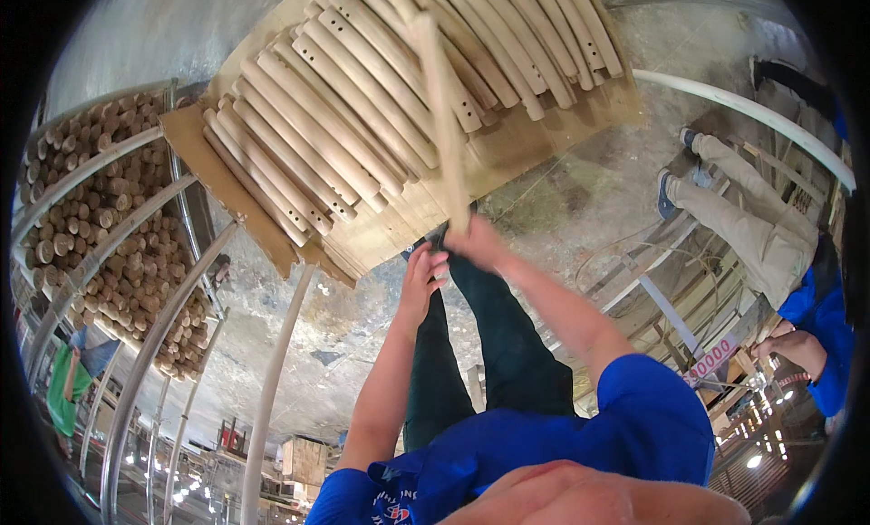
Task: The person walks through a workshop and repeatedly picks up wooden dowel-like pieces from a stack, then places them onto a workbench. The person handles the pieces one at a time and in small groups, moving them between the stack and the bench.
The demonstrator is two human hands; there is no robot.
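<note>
My right hand [480,244] is closed around the lower end of a pale wooden rod [444,117], which is blurred along its length. The rod stretches away from me, over a flat sheet of cardboard [390,244]. Just to the left, my left hand [423,278] is raised with its fingers apart and bent, holding nothing that I can see. On the cardboard, similar wooden rods [317,117] lie side by side in a long row, several with pairs of small drilled holes near their ends.
Metal rails [163,335] curve along the left, beside a tall stack of round wooden pieces [100,208]. A person in a blue top and beige trousers [743,208] is at the right, near a rack of timber [662,289]. Another person in green [63,389] shows at the far left.
</note>
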